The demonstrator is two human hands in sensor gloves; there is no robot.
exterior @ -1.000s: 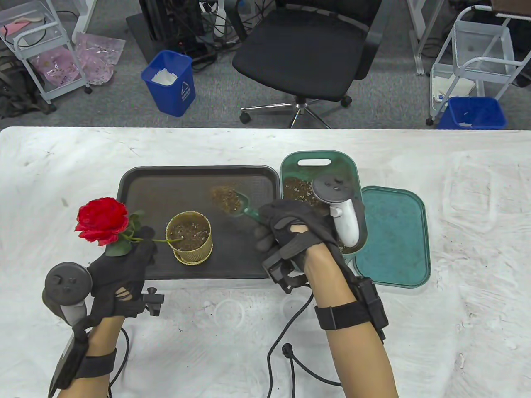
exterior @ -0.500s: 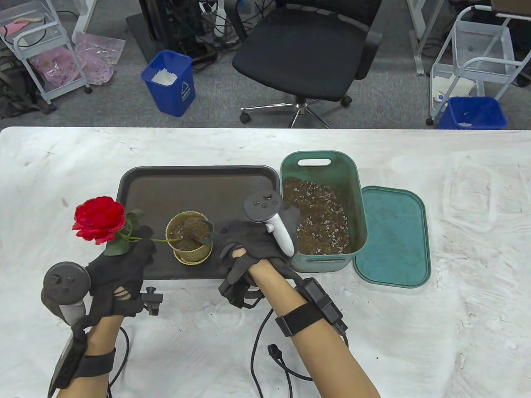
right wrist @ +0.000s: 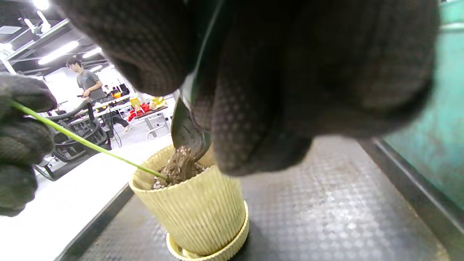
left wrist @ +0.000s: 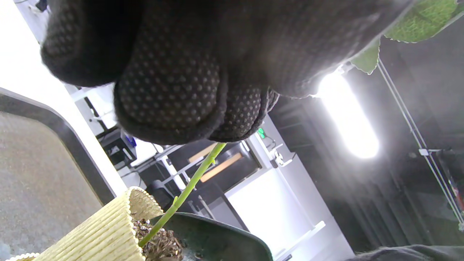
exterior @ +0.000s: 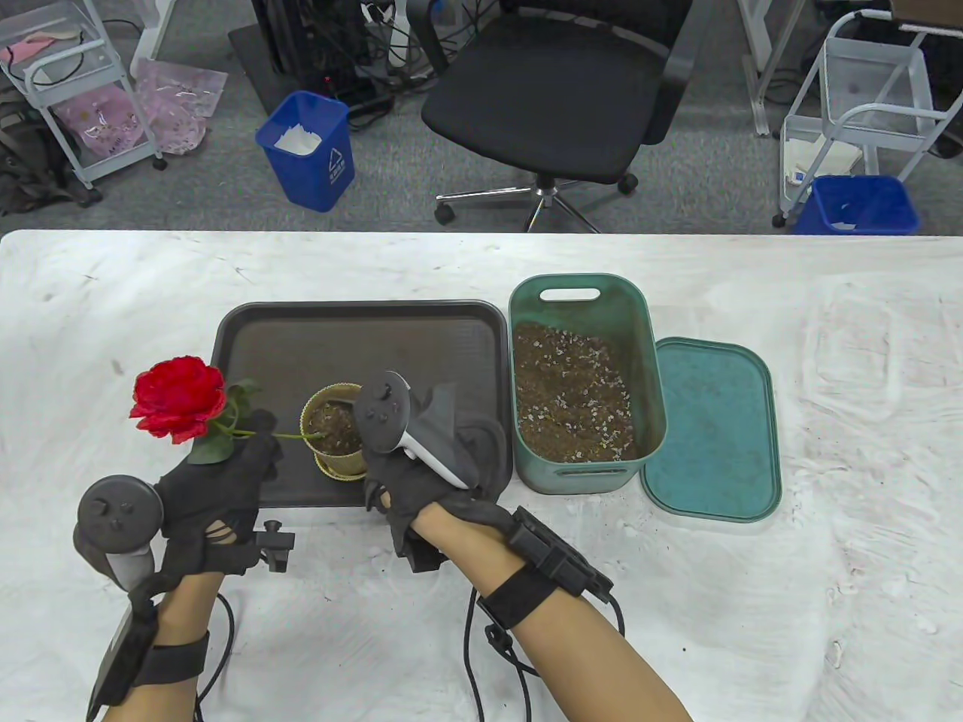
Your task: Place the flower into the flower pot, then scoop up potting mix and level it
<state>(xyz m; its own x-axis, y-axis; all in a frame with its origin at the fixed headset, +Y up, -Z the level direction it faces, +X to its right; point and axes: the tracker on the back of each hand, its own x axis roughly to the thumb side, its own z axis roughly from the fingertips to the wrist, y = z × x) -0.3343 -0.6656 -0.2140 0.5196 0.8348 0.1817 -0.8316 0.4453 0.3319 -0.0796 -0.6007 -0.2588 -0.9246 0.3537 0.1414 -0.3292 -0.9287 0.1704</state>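
White, scuffed worktop [exterior: 827, 376] fills the lower two thirds of the table view; grey floor above it with a black office chair [exterior: 557, 90] at upper centre, a blue bin [exterior: 308, 150] at upper left, a second blue bin [exterior: 858, 204] and wire carts at the upper corners.

Black tray [exterior: 361, 331] at frame centre. Just right of it, touching or nearly so, a green tub [exterior: 647, 353] of potting mix [exterior: 572, 391]; its green lid [exterior: 715, 429] lies flat to the tub's right.

Ribbed yellow flower pot [exterior: 331, 432] with saucer stands on the tray's lower middle, partly filled with mix. The right hand and its tracker cover the pot's right rim in the table view.

Flower [exterior: 180, 398]: red bloom left of the tray, over the worktop, stem running right into the pot's mix [right wrist: 90, 145].

Left hand [exterior: 214, 496], lower left: fingers pinched round the stem [left wrist: 192, 181], holding it slanted.

Right hand [exterior: 429, 481], lower centre: fingers curled round the scoop [right wrist: 188, 134], whose tip is tilted down onto the mix in the pot. Handle hidden by the glove.
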